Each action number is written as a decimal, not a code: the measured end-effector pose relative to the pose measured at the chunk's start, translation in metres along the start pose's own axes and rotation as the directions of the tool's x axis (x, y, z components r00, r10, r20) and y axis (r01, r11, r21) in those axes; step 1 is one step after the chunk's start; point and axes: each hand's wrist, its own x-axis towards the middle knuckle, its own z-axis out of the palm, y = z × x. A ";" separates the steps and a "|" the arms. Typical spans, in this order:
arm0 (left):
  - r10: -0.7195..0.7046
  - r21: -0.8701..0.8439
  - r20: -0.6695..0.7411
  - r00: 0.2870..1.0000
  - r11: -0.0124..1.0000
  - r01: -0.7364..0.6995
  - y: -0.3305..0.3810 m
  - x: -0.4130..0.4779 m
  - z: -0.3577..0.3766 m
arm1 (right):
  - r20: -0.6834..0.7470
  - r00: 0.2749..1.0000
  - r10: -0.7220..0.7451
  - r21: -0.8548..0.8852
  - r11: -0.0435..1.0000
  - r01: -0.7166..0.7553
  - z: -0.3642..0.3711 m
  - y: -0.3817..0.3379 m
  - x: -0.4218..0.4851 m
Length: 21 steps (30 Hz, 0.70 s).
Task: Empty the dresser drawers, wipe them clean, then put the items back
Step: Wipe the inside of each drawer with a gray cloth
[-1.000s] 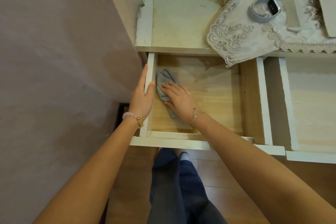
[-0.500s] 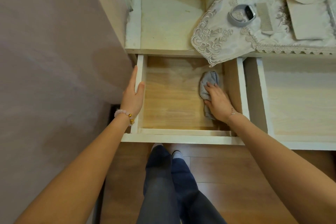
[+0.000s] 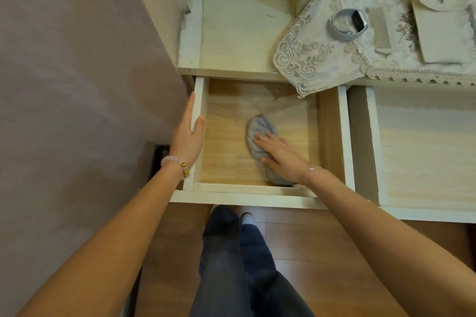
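Your left hand (image 3: 186, 136) clasped the left wall of the open drawer (image 3: 343, 136), fingers outside, thumb hooked inside. Your right hand (image 3: 282, 156) lay flat and open, palm pressing a crumpled grey cloth (image 3: 257, 136) onto the drawer's bare, grainy wooden floor, right of centre, within white-painted walls.
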 end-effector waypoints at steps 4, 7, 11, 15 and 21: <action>0.022 0.031 -0.014 1.000 0.999 -0.021 0.000 0.001 0.001 | 0.124 0.979 -0.161 0.042 0.987 0.157 0.021 -0.050 0.036; 0.021 0.041 -0.017 1.000 0.999 -0.020 -0.002 0.003 0.000 | 0.190 0.956 -0.225 0.035 0.974 0.222 0.030 -0.065 0.047; 0.009 0.038 -0.006 1.000 0.999 -0.008 0.002 -0.001 0.001 | 0.255 0.928 -0.273 0.032 0.961 0.274 0.030 -0.059 0.041; 0.010 0.028 -0.004 1.000 1.000 -0.010 0.008 -0.004 -0.001 | 0.312 0.909 -0.278 0.027 0.959 0.284 0.029 -0.055 0.033; -0.007 0.020 0.007 1.000 1.000 0.007 0.006 -0.004 -0.002 | 0.266 0.943 -0.199 0.038 0.980 0.196 0.011 -0.017 0.006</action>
